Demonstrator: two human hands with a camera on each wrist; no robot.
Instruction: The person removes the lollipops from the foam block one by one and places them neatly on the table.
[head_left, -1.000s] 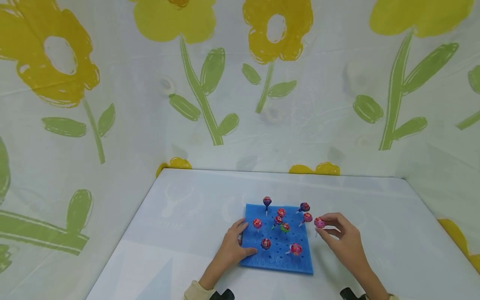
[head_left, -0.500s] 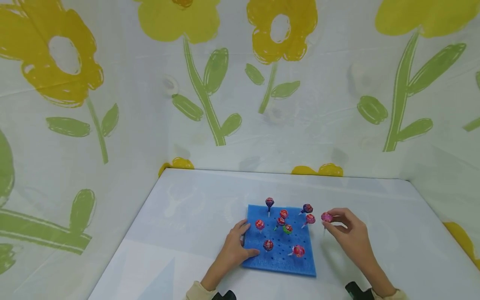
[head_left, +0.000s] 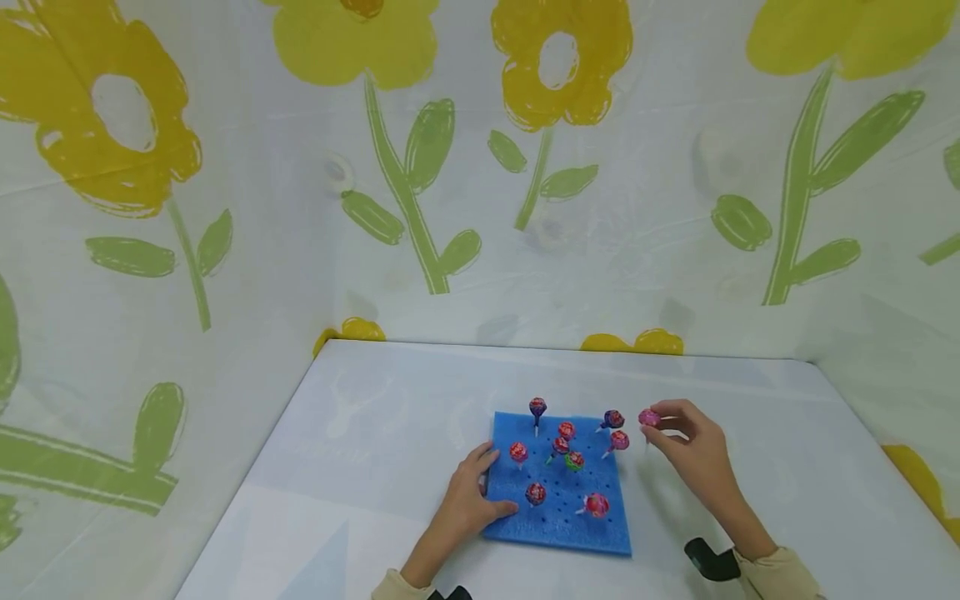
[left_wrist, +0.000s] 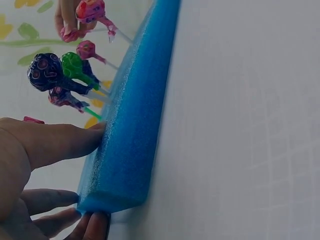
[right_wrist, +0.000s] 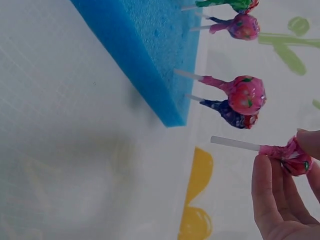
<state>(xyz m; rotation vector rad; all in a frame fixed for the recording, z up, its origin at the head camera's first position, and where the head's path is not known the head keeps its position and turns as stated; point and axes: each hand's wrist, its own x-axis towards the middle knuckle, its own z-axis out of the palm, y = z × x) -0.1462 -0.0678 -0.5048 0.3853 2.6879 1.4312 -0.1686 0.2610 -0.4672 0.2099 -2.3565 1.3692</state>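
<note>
My right hand (head_left: pixel 693 442) pinches a pink-wrapped lollipop (head_left: pixel 648 417) by its candy head, just off the back right of a blue foam board (head_left: pixel 555 533). In the right wrist view its bare white stick (right_wrist: pixel 235 143) points toward the board, apart from it. My left hand (head_left: pixel 465 496) grips the board's left side, thumb (left_wrist: pixel 65 142) on the top face and fingers at the edge. Several lollipops stand in the board, including a purple one (head_left: pixel 537 407) at the back left, a pink one (head_left: pixel 618 440) at the right edge and a leaning red-pink one (head_left: pixel 596 505) in front.
The board lies on a white table (head_left: pixel 360 467) and has rows of small holes. A pale curtain (head_left: pixel 637 250) printed with yellow flowers and green stems hangs behind and at both sides. Dark straps (head_left: pixel 711 560) with wrist cameras sit at the sleeves.
My right hand has moved away from the board's right edge toward the back, carrying the pink lollipop. The left hand stays at the board, and the standing lollipops keep their places.
</note>
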